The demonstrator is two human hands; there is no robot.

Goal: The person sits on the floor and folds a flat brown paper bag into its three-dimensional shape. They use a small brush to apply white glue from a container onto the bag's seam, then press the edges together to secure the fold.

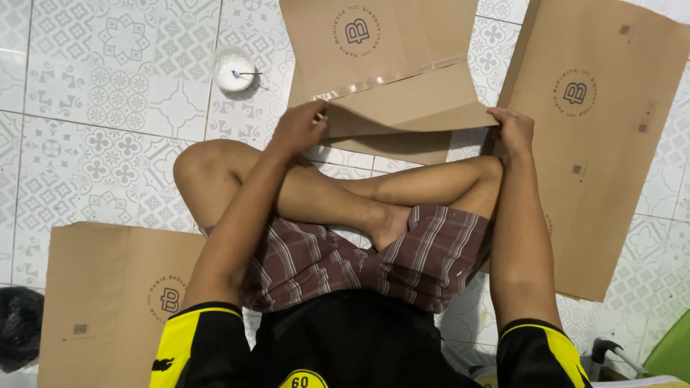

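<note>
A brown paper bag sheet lies on the tiled floor in front of my crossed legs, its near end folded up into a flap. My left hand pinches the flap's left corner. My right hand grips the flap's right corner. A strip of clear tape runs across the sheet just above the fold. Both hands hold the same folded edge, about a sheet's width apart.
A stack of flat brown paper sheets lies at the right, another stack at the lower left. A small white cup with a stick in it stands on the floor at upper left. A dark object sits at the left edge.
</note>
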